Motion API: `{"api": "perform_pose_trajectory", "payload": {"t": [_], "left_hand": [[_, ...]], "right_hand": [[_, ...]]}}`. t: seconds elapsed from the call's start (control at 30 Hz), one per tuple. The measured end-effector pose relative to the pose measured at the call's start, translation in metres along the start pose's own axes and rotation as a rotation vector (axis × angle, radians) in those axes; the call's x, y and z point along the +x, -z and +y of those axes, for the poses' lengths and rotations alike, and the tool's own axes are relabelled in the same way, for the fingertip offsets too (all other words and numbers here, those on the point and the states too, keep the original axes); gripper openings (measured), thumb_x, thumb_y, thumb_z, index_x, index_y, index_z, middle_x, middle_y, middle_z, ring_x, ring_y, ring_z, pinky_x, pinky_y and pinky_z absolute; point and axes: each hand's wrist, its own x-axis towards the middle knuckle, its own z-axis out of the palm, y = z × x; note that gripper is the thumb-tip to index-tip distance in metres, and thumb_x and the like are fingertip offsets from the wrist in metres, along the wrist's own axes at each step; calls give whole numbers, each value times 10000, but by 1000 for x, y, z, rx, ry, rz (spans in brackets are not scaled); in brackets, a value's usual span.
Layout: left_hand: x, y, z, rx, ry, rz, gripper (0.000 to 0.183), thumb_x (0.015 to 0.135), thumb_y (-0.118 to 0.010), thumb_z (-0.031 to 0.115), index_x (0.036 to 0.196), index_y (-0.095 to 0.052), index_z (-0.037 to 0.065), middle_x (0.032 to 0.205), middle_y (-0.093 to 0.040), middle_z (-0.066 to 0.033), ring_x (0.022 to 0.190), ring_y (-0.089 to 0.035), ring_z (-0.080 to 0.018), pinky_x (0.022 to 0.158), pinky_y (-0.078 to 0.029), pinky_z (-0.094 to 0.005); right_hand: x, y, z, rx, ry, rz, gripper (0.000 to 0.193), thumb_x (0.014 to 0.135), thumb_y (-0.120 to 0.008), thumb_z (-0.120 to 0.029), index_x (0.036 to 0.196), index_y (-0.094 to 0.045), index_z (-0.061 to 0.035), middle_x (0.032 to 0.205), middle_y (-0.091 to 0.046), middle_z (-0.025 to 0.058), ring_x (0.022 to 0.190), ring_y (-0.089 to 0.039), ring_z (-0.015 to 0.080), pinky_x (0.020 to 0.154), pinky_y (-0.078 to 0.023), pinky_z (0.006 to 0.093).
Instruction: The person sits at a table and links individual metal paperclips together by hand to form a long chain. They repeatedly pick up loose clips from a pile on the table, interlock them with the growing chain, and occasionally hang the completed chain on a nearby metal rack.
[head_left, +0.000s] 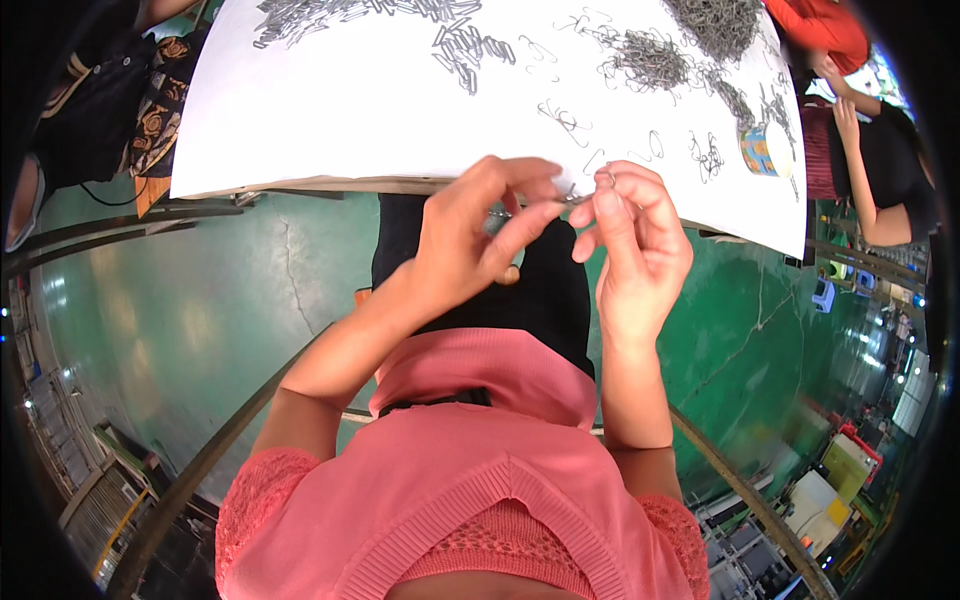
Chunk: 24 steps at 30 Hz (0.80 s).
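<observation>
Metal bits (572, 198) held by left hand (468, 225) at thumb tip; thin wire (609, 176) pinched by right hand (643, 238).

Table (300, 115) ahead; on it, wire links (464, 45) far side, bent wires (650, 62) right of them, container (762, 151) near right edge

To my right, a round, patterned container (760, 150) is on the white tabletop (300, 115); beyond its edge I see a person in black (893, 165). Below me spreads cracked green floor (235, 270), a blue stool (823, 295) off to the right.
</observation>
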Motion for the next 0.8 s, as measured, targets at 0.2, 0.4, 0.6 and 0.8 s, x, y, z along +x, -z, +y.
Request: {"api": "perform_pose_trajectory", "payload": {"t": [0.2, 0.4, 0.6, 0.8], "left_hand": [[54, 25, -106, 545, 200, 161, 184, 821, -661, 209, 879, -676, 35, 772, -666, -110, 694, -625, -194, 631, -484, -309], [93, 18, -138, 900, 379, 110, 232, 742, -714, 286, 804, -666, 67, 731, -657, -95, 734, -636, -265, 667, -494, -369], [104, 31, -134, 877, 525, 19, 198, 736, -704, 215, 899, -676, 105, 752, -658, -66, 731, -635, -216, 678, -489, -327], [71, 27, -47, -83, 531, -114, 181, 832, -661, 156, 948, -670, 17, 781, -652, -18, 727, -594, -76, 635, -452, -229]], "right_hand": [[-6, 0, 4, -58, 130, -27, 67, 859, -585, 28, 926, -589, 25, 1005, -537, 116, 713, -592, 112, 465, -471, 179], [-9, 0, 8, -67, 104, -2, 53, 845, -603, 31, 897, -608, 18, 995, -541, 107, 711, -585, 94, 472, -477, 179], [-9, 2, 13, -109, 94, -21, 47, 829, -626, 30, 873, -621, 14, 988, -530, 81, 709, -561, 74, 475, -472, 174], [-6, 3, 19, -272, 141, -11, 76, 803, -653, 32, 862, -637, -12, 960, -518, 53, 717, -525, 66, 497, -408, 170]]}}
